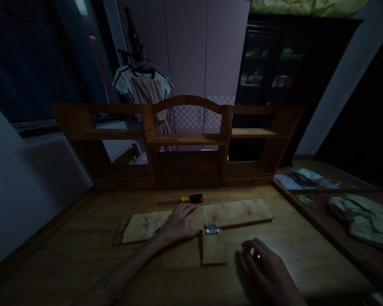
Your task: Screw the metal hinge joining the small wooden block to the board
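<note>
My left hand [178,223] lies with spread fingers on a long wooden board [239,211], its thumb reaching toward a metal hinge [212,228]. The hinge, with several screw heads showing, spans the edge between the long board and a short wooden block [214,250]. To the right of the block, my right hand [263,259] hovers low over the desk with its fingers curled together. A small bright spot shows between those fingers; what it is I cannot make out. Just beyond the long board lies a yellow and black screwdriver [191,199], its shaft pointing left.
The wooden desk [83,255] carries a shelf unit [187,139] along its back. Right of the desk's raised edge are crumpled cloth [367,219] and plastic-wrapped items [306,176]. Clothes [147,87] hang behind the shelves, before a pale wardrobe [187,51]. The room is dim.
</note>
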The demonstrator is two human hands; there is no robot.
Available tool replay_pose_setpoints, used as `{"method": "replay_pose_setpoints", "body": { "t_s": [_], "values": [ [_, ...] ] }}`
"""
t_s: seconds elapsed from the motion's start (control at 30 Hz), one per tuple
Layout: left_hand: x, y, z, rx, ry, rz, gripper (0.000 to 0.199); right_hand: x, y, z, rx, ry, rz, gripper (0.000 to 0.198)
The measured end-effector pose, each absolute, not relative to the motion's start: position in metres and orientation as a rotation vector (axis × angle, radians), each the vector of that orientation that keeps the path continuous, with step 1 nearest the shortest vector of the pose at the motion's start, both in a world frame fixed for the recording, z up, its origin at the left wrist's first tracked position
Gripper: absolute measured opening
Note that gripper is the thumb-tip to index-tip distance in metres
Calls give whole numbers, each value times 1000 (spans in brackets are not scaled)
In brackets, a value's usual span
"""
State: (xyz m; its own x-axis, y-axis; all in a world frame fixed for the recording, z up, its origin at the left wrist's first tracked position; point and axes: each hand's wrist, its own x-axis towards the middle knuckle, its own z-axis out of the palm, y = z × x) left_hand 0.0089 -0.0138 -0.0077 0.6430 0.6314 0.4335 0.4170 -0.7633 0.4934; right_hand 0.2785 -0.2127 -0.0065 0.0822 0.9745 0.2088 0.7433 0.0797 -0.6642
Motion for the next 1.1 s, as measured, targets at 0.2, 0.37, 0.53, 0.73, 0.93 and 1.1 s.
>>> {"method": "replay_pose_setpoints", "body": {
  "t_s": [0.2, 0.37, 0.53, 0.73, 0.93, 1.1],
  "values": [
    [28, -15, -9, 2463, 864, 907, 82, 285, -216, -8, -1758, -1666, 397, 21],
    [34, -14, -9, 2465, 863, 898, 81, 283, -203, -4, -1782, -1717, 350, 25],
    [32, -16, -9, 2462, 877, 895, 81, 270, -185, -4, -1740, -1903, 204, 65],
    [27, -14, -4, 2461, 870, 878, 83, 267, -169, -7, -1575, -2330, 11, 67],
    [24, -11, -8, 2466, 858, 877, 83, 272, -164, -2, -1319, -2540, -220, 40],
    [24, -9, -11, 2461, 857, 891, 83, 274, -172, 1, -1172, -2601, -253, 30]
  ]
}}
